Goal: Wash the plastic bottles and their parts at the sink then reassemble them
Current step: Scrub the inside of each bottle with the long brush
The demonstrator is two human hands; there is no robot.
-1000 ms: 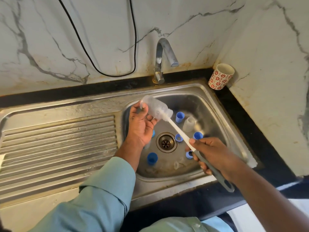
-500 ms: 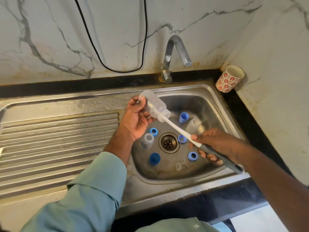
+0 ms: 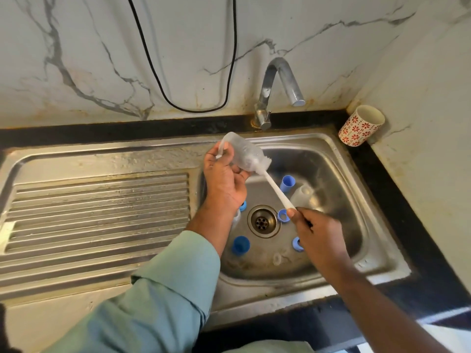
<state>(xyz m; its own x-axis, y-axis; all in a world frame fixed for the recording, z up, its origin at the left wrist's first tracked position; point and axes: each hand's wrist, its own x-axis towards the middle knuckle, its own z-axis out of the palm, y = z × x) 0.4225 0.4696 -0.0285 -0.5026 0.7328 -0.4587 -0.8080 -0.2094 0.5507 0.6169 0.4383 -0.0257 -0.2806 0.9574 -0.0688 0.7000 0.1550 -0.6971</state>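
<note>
My left hand [image 3: 225, 179] grips a clear plastic bottle [image 3: 242, 154], tilted, above the left rim of the sink basin [image 3: 356, 174]. A white bottle brush [image 3: 275, 186] has its bristle head in the bottle's mouth. My right hand [image 3: 316, 233] grips the brush handle over the basin. In the basin lie several blue caps and rings: a tall blue cap [image 3: 287, 184], a blue ring [image 3: 282, 215] by the drain [image 3: 263, 221], a blue cap [image 3: 240, 245] at the front left and another blue ring [image 3: 297, 243] half hidden by my right hand. A second clear bottle [image 3: 303, 196] lies at the back right of the basin.
A steel tap [image 3: 276, 82] arches over the back of the basin, with no water running. A ribbed steel drainboard [image 3: 96, 215] lies to the left. A white cup with red flowers [image 3: 360, 124] leans in the right corner. A black cable [image 3: 193, 108] hangs on the marble wall.
My right hand has slid up the brush handle toward the bottle and the brush head has pulled partly out to the bottle's mouth. My left hand holds the bottle slightly higher and further back.
</note>
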